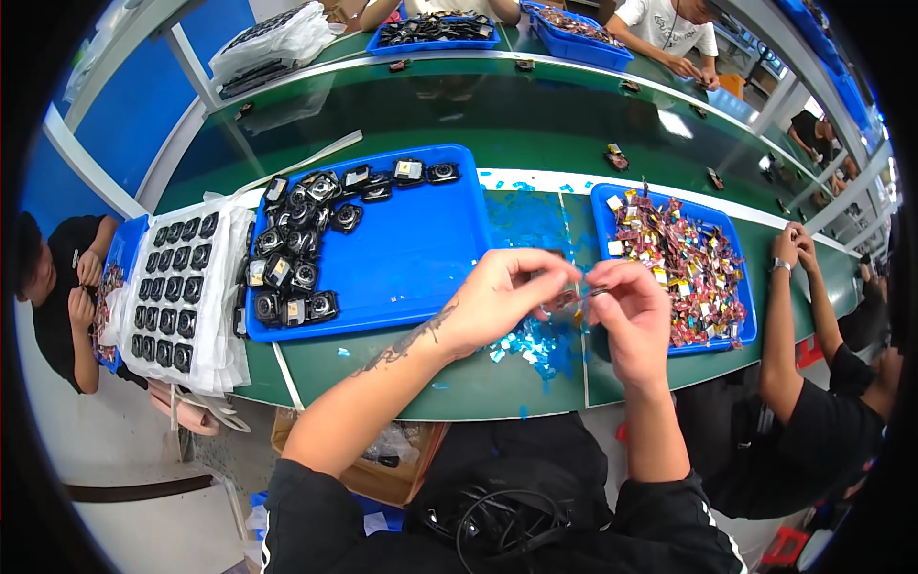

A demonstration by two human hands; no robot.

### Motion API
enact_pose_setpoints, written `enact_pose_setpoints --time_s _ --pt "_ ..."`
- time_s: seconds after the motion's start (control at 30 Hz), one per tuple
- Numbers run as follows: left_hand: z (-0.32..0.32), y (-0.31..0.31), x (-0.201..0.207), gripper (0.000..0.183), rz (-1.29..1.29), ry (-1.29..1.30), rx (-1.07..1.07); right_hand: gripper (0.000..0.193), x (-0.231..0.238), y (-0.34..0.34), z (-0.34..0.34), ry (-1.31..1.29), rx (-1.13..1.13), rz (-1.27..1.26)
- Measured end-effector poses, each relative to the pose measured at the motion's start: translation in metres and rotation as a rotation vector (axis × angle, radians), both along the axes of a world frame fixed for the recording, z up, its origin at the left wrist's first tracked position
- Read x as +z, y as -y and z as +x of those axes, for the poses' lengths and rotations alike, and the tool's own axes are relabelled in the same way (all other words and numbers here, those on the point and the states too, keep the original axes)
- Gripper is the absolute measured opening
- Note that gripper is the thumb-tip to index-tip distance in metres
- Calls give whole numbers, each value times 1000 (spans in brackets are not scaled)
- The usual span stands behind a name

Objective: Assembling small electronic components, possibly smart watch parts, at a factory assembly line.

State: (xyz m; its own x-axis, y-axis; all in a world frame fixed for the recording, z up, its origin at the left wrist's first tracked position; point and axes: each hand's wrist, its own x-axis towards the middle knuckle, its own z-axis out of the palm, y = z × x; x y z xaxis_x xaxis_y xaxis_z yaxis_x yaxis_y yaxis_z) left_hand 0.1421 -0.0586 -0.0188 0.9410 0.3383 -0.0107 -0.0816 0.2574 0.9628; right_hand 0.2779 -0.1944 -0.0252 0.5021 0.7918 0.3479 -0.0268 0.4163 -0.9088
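My left hand (507,292), with a tattooed forearm, is closed in a pinch over the bench, its fingertips blurred by motion. Close beside it, my right hand (631,311) pinches too, fingers curled, with a small dark bit at its fingertips that is too small to name. Something reddish shows faintly between the two hands. Under them lie scattered blue film scraps (532,350). To the left is a blue tray (411,258) with black camera modules (298,212) along its far and left sides. At right, another blue tray (749,287) is heaped with small wired circuit boards (674,263).
A white sheet stack (215,354) carrying rows of black modules stands left of the tray. Beyond a white rail runs a green conveyor belt (430,115) with a few small parts on it. Co-workers sit left, right and across. A cardboard box (392,474) is below the bench edge.
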Motion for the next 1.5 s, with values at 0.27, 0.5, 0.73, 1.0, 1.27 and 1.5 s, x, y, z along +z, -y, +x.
enact_pose_setpoints --time_s 0.27,0.5,0.73,1.0,1.27,1.5 --pt "0 11 -5 44 216 109 198 11 16 -12 -16 646 -366 -180" --pt "2 10 -4 44 84 151 59 11 26 -14 -22 731 -383 -274" --pt "2 16 0 42 66 197 71 9 34 -13 -21 724 -367 -300" --pt "1 15 -5 45 156 178 68 7 38 -13 -20 666 -331 -352" --pt "-2 19 1 43 111 187 44 15 39 -11 -11 659 -353 -287" --pt "3 18 5 49 -87 264 99 16 23 -7 -8 103 -263 -178"
